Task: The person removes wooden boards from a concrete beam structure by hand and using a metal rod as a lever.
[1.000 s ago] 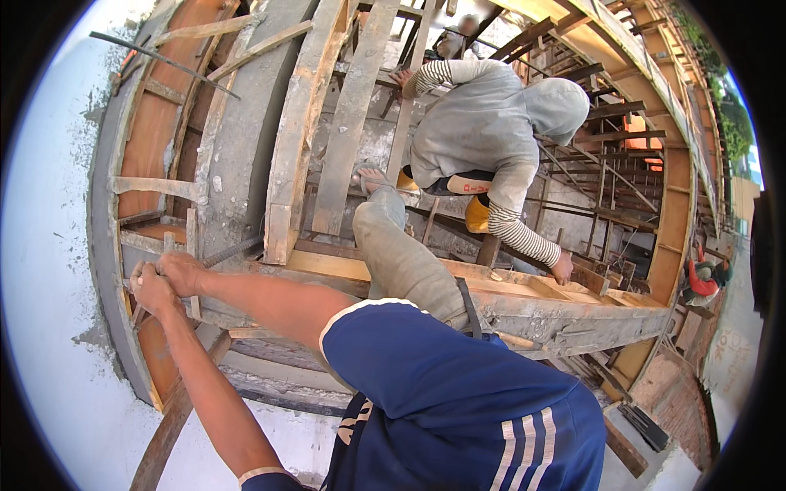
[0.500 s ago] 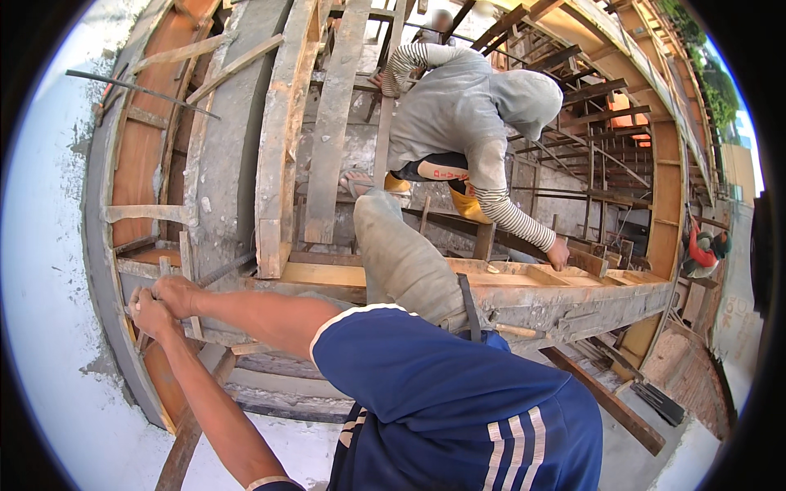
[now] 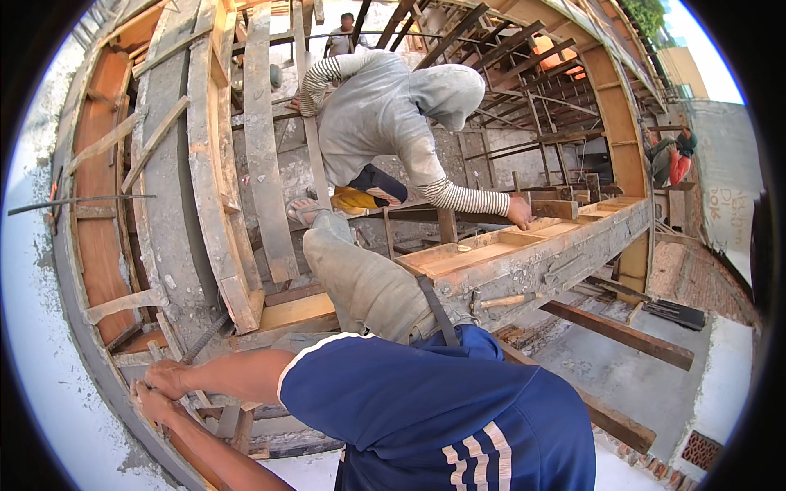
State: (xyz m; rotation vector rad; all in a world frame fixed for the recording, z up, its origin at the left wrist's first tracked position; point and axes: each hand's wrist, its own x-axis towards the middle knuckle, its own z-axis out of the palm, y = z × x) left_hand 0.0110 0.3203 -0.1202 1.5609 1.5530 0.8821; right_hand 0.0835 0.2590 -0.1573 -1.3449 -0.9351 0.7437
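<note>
Here are the wearer's two hands [image 3: 166, 378], one grey hood [image 3: 449, 92] and one wooden handle [image 3: 503, 301].

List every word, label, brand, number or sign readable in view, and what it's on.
Pale wall panel, far right: reddish handwritten lettering; I won't transcribe it.
Co-worker's dark shorts: any lettering too small to read.
Blue shirt: three pale stripes, no text visible.

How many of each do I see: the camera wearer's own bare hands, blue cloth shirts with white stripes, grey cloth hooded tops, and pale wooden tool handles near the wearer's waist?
Wearer's bare hands, left hand and right hand: 2
Blue striped shirt: 1
Grey hooded top: 1
Pale wooden handle: 1
Total: 5
</note>
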